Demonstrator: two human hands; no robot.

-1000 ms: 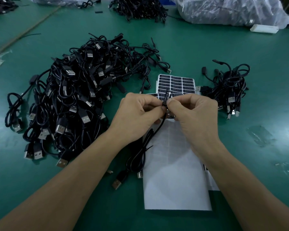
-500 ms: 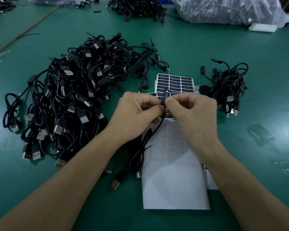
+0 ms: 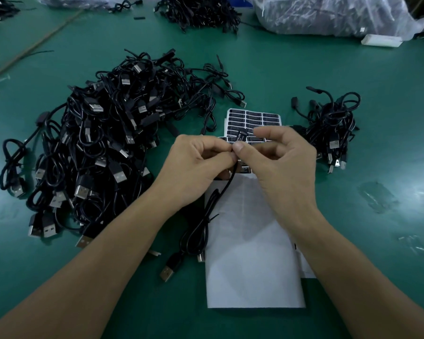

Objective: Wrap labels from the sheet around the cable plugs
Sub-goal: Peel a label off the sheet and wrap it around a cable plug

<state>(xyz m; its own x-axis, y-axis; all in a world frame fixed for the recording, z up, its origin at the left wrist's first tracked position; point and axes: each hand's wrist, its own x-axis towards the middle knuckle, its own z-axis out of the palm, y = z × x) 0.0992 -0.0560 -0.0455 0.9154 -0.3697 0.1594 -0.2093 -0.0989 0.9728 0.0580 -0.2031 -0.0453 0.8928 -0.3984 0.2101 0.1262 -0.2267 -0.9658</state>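
- Label (image 3: 240,137), black with white print, is standing up at a tilt where the fingertips of both hands are meeting; the plug under it is being hidden by the fingers
- Left hand (image 3: 196,165) is pinching the top end of the cable (image 3: 227,185) between its curled thumb and forefinger, right at the label's lower edge
- Right hand (image 3: 279,157) is pinching the label, its thumb tip pressing against the left fingertips, while its other fingers are arching loosely above
- The cable is hanging down from the pinch, looping over the left edge of the white backing paper (image 3: 250,253) and ending in a USB plug (image 3: 167,275) that is lying on the green table (image 3: 377,216) beside the left forearm
- The label sheet (image 3: 253,119) is lying flat just beyond the hands, which are covering its near rows
- A large heap of black cables (image 3: 103,148) is lying to the left of the hands, and a smaller bundle (image 3: 328,128) is lying just right of the sheet
- Along the far edge another cable heap (image 3: 201,11), a clear plastic bag (image 3: 328,13) and a white oblong object (image 3: 381,40) are lying well apart from the hands
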